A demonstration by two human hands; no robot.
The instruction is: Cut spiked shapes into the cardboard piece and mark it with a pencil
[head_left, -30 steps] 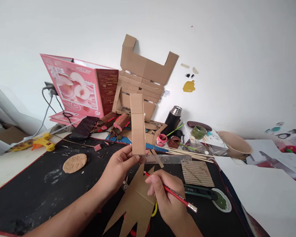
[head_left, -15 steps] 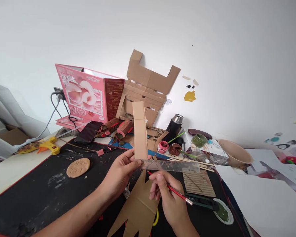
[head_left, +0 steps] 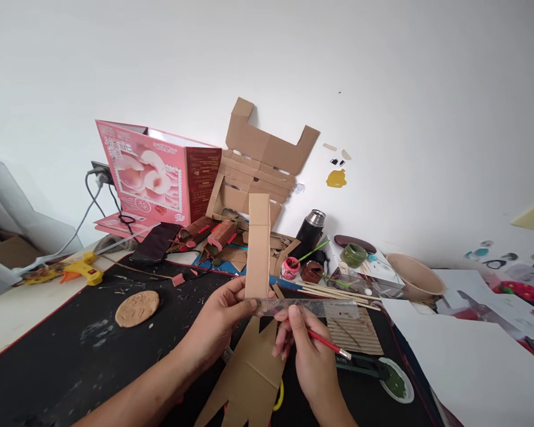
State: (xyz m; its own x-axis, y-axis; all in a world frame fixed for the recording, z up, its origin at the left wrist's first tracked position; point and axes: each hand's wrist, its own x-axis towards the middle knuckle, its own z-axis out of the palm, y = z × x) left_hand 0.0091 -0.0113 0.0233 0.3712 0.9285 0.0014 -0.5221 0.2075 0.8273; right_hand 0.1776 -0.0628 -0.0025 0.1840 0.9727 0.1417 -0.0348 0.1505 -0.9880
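My left hand [head_left: 222, 311] pinches the lower end of an upright cardboard strip [head_left: 258, 255] together with one end of a clear ruler [head_left: 340, 309]. The ruler lies crosswise over the strip's bottom and points right. A red pencil [head_left: 327, 342] is held in my right hand [head_left: 311, 356], its eraser end toward the lower right; the tip is hidden by the fingers. My right thumb overlaps the ruler's lower edge, and I cannot tell whether it presses on it. Below both hands lies a cardboard cutout [head_left: 253, 373] with pointed ends.
A corrugated cardboard piece [head_left: 356, 332], a dark green cutter [head_left: 362, 366] and a dish of green paint [head_left: 396, 382] lie at right. Paint jars [head_left: 290, 268] and a black flask [head_left: 309, 231] stand behind. A clay disc [head_left: 137, 308] and a yellow glue gun [head_left: 84, 270] are at left.
My right hand has risen slightly and shifted right, so its thumb now overlaps the ruler. The strip stands a little farther right. The whole view has shifted slightly.
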